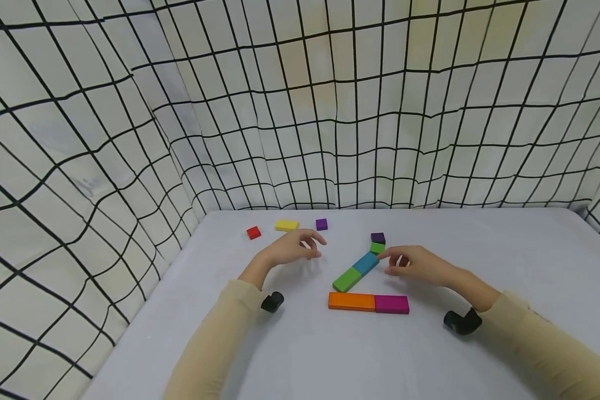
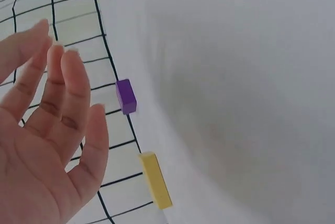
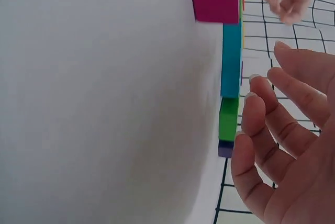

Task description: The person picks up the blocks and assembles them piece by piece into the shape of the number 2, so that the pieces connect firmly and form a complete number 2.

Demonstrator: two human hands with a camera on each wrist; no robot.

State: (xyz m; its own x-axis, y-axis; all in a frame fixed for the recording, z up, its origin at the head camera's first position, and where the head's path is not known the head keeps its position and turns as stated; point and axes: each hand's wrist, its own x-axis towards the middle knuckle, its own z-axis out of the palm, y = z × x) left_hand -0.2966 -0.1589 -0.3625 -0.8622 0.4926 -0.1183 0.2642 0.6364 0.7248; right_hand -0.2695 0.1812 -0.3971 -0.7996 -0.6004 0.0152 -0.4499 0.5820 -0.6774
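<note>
My left hand (image 1: 294, 247) hovers over the white table with loosely bent fingers, holding nothing; a yellow block (image 1: 286, 225) and a purple block (image 1: 321, 224) lie just beyond it. My right hand (image 1: 416, 264) is just right of a slanting row of blocks, its grasp empty. Its index fingertip appears beside the blue block (image 1: 366, 263); whether they touch I cannot tell. That row runs from a long green block (image 1: 347, 279) through the blue one to a small green block (image 1: 377, 248) and a dark purple block (image 1: 378, 238). Near its lower end, an orange block (image 1: 351, 301) adjoins a magenta block (image 1: 392, 304).
A small red block (image 1: 253, 233) sits at the table's far left. Black netting (image 1: 337, 119) over pale sheeting rises behind the table (image 1: 300, 355) and along its left side. Each wrist carries a black camera, one left (image 1: 273, 301) and one right (image 1: 463, 322).
</note>
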